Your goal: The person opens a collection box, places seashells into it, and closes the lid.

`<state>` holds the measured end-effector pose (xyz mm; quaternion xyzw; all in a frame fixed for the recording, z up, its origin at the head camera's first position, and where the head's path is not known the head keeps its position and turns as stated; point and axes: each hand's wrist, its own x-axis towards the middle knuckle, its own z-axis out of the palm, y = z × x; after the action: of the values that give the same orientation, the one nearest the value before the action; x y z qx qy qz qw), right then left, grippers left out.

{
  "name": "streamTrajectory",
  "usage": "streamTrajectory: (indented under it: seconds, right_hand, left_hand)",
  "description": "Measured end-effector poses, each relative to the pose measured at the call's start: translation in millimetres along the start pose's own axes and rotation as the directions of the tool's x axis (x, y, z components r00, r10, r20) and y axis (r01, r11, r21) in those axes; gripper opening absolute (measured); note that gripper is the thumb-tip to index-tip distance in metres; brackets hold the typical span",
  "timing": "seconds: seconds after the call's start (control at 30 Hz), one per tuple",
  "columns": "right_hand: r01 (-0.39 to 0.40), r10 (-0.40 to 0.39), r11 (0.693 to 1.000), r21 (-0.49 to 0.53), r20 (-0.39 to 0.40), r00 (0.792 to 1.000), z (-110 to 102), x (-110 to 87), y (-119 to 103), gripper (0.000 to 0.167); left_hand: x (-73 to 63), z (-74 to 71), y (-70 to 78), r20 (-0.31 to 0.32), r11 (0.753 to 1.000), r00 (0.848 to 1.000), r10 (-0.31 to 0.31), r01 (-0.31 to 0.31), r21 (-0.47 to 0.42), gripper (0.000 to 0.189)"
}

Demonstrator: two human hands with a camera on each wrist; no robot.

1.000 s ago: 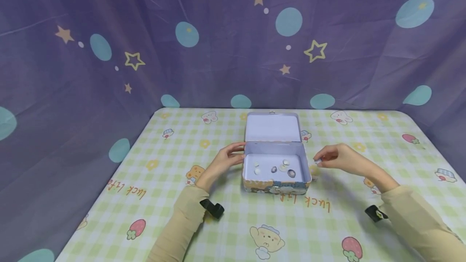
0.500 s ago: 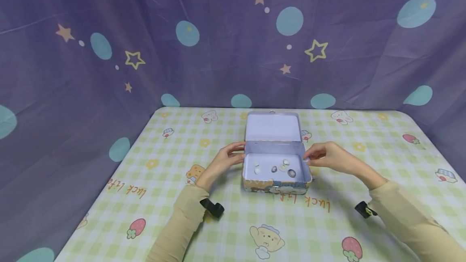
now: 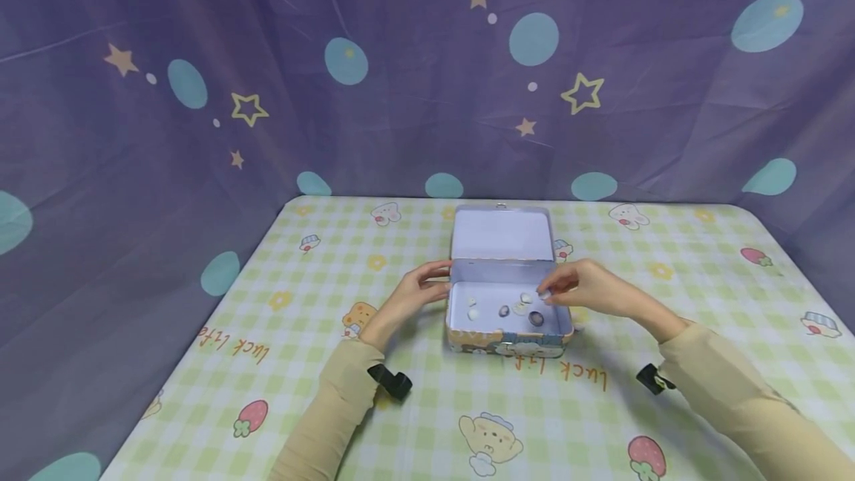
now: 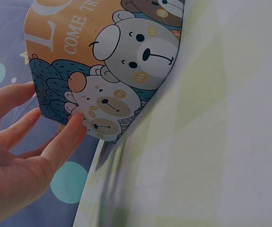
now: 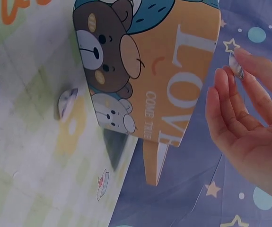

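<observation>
An open tin box [image 3: 510, 345] with a cartoon-bear print stands on the cloth, its lid [image 3: 502, 236] tipped back. Several small shells lie on its white floor, among them a dark shell [image 3: 536, 319] and a pale shell [image 3: 473, 314]. My left hand [image 3: 414, 299] rests its extended fingers against the box's left side. Over the right part of the box, my right hand [image 3: 591, 292] pinches a small shell [image 5: 236, 65] between thumb and fingertips. Another shell [image 5: 67, 103] lies on the cloth just right of the box, mostly hidden by my right hand in the head view.
The table wears a green-and-white checked cloth [image 3: 374, 429] with printed cartoons and lettering. A purple curtain [image 3: 401, 132] with stars and dots hangs behind and to the left. The raised lid stands along the box's far side.
My right hand has moved left with the pinched shell, from beside the box to above its inside. My left hand has stayed at the box's left side.
</observation>
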<state>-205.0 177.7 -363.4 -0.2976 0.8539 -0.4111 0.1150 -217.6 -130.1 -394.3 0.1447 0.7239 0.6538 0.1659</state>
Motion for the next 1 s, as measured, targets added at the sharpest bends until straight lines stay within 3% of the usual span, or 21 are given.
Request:
streamTrajectory:
  seconds: [1.0]
  right_hand:
    - [0.028,-0.034,0.998,0.055,0.097,0.995,24,24.7,-8,0.016]
  left_hand:
    - [0.0,0.4,0.6,0.001,1.0,1.0,0.009,-0.009,0.002,0.048]
